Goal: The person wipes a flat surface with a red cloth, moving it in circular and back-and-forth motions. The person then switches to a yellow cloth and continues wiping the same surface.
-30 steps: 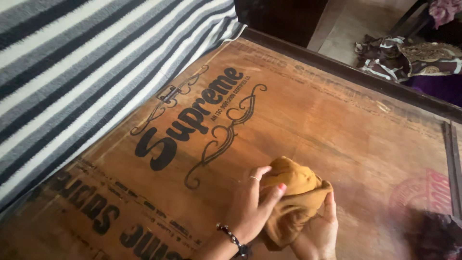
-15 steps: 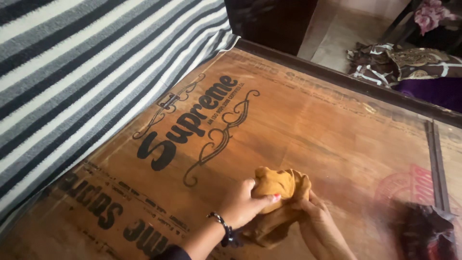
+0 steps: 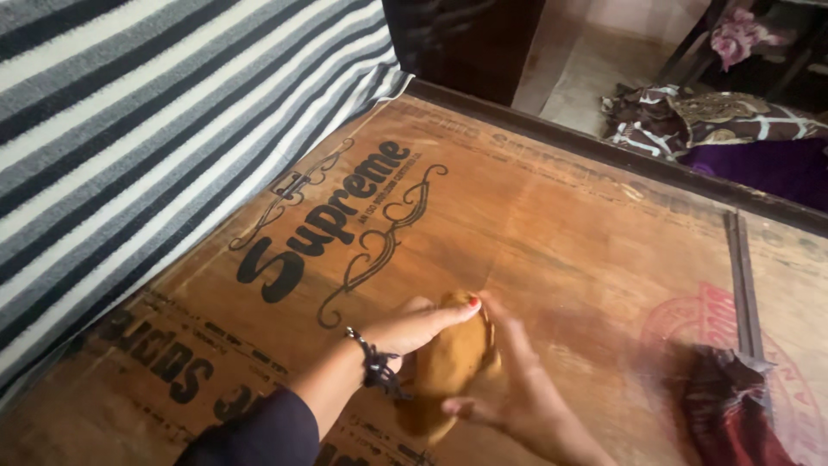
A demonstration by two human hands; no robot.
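A mustard-yellow cloth (image 3: 442,373) is bunched into a narrow roll on a brown plywood board (image 3: 552,224) with dark printed lettering. My left hand (image 3: 420,326), with a black bracelet at the wrist, lies over the top of the roll and grips it. My right hand (image 3: 511,390) is blurred by motion. It presses against the roll's right side with its fingers wrapped around the cloth.
A grey, black and white striped blanket (image 3: 147,129) covers the left side. A dark red cloth (image 3: 733,418) lies at the lower right on the board. A dark wooden frame edge (image 3: 604,151) borders the far side, with a pile of patterned clothes (image 3: 699,116) beyond it.
The cloth went from a loose open bundle to a tight narrow roll. Both hands closed in around it and shifted slightly toward me.
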